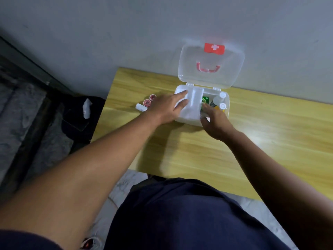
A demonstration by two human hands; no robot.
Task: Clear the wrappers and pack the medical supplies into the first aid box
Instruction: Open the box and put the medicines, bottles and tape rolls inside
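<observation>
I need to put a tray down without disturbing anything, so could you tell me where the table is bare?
The wooden table is bare right of the first aid box and in front of it, toward the person. It is crowded left of the box: two red tape rolls and a white roll lie beside the left hand. The right hand covers the box's front edge.

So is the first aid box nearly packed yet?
Partly. Two white bottles and a green packet already sit inside the open box. The left hand rests on the inner tray; the right hand reaches inside. Two tape rolls and a white roll still wait on the table.
</observation>
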